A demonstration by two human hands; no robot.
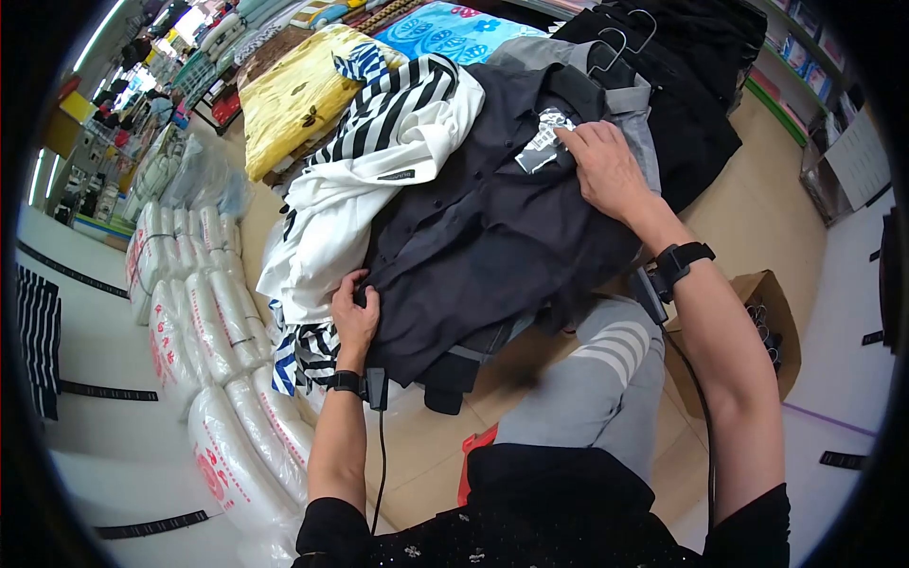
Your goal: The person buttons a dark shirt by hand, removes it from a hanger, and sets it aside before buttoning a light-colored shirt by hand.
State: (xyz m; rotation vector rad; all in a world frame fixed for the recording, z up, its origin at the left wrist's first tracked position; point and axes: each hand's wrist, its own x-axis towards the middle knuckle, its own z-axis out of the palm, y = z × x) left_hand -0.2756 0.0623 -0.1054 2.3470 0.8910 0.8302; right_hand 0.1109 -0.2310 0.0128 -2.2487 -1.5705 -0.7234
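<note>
A dark button-front shirt (pixel 473 237) lies spread over a pile of garments. My right hand (pixel 611 170) is on its upper part near the collar, thumb and fingertips closed at the edge of a white and clear tag (pixel 544 140). My left hand (pixel 355 317) is at the shirt's left edge, its fingers curled against the dark cloth; whether cloth is pinched between them is hard to see. Beside the shirt lie a white garment (pixel 331 208) and black-and-white striped cloth (pixel 398 109). A metal hanger (pixel 608 59) sticks up behind the collar.
Yellow (pixel 294 99) and blue (pixel 454 33) patterned textiles lie behind. Black garments (pixel 696 123) hang over the right side. Plastic-wrapped bundles (pixel 218 331) are stacked at left. A cardboard box (pixel 757 293) with hangers stands on the floor at right, near my legs.
</note>
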